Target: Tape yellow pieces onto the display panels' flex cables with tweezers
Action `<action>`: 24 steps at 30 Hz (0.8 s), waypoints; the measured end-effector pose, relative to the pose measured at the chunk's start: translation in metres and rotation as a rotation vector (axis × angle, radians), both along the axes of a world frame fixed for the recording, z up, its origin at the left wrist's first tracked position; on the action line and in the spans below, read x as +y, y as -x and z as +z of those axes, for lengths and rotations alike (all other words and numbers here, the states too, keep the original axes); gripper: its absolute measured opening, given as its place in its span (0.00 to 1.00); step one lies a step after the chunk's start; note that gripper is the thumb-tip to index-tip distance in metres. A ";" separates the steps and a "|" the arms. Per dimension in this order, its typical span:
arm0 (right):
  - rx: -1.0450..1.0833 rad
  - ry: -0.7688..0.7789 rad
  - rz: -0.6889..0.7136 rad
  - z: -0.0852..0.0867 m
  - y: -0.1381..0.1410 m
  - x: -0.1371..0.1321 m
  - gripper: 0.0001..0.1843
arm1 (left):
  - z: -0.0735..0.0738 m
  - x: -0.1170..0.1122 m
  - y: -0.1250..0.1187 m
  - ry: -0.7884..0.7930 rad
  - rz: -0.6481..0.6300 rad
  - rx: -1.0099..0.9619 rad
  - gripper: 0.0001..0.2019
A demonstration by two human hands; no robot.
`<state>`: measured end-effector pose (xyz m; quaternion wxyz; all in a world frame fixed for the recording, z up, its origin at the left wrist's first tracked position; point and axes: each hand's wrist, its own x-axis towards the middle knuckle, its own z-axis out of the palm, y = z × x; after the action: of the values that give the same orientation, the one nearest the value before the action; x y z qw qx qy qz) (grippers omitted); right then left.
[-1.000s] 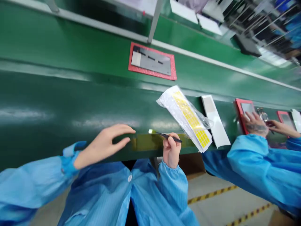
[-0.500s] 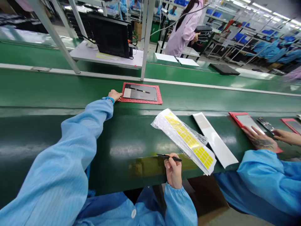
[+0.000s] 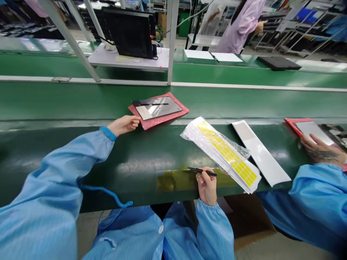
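My left hand [image 3: 124, 125] pinches the near left edge of a red bubble-wrap sheet [image 3: 148, 124]. On the sheet lies a flat, shiny grey screen panel [image 3: 158, 109] with a black strip across it; both sit tilted on the green surface. My right hand [image 3: 207, 185], close to the front edge, is closed around black tweezers [image 3: 202, 170], their tips pointing left. Beneath the tweezers a yellowish see-through film [image 3: 176, 181] lies flat. Right of them, sheets of yellow labels [image 3: 227, 153] rest in clear plastic.
A white strip-shaped panel [image 3: 260, 151] lies right of the labels. At the far right a co-worker's hand [image 3: 324, 150] rests on another red-wrapped panel [image 3: 311, 130]. A monitor [image 3: 130, 32] stands on a shelf behind, beside a metal post [image 3: 171, 47]. A coiled blue cord [image 3: 108, 191] hangs near my left sleeve.
The red sheet and its panel have turned and come nearer, pulled by my left hand at its edge. My right hand keeps the tweezers at about the same place. The view has shifted slightly.
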<state>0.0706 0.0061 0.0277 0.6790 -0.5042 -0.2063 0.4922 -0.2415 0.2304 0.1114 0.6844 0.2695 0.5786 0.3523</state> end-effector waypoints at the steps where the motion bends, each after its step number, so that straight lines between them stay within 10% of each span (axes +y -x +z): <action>1: 0.004 0.002 0.001 0.000 0.000 0.000 0.18 | 0.001 -0.024 0.000 0.034 -0.002 -0.042 0.11; 9: -0.009 0.016 -0.041 0.001 0.000 0.001 0.17 | -0.021 -0.185 -0.061 0.234 -0.021 -0.365 0.17; 18: -0.149 0.011 -0.109 0.022 0.014 -0.001 0.11 | -0.049 -0.244 -0.126 0.149 -0.162 -0.533 0.16; 21: -0.218 0.010 -0.067 0.031 0.031 -0.005 0.08 | -0.051 -0.256 -0.100 -0.110 -0.145 -0.285 0.10; 24: -0.290 0.030 0.030 0.031 0.053 -0.005 0.06 | -0.061 -0.259 -0.069 -0.688 -0.056 0.377 0.06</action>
<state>0.0176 0.0015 0.0583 0.6268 -0.5770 -0.3025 0.4274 -0.1723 -0.0281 0.0509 0.4450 0.5588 0.5347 0.4514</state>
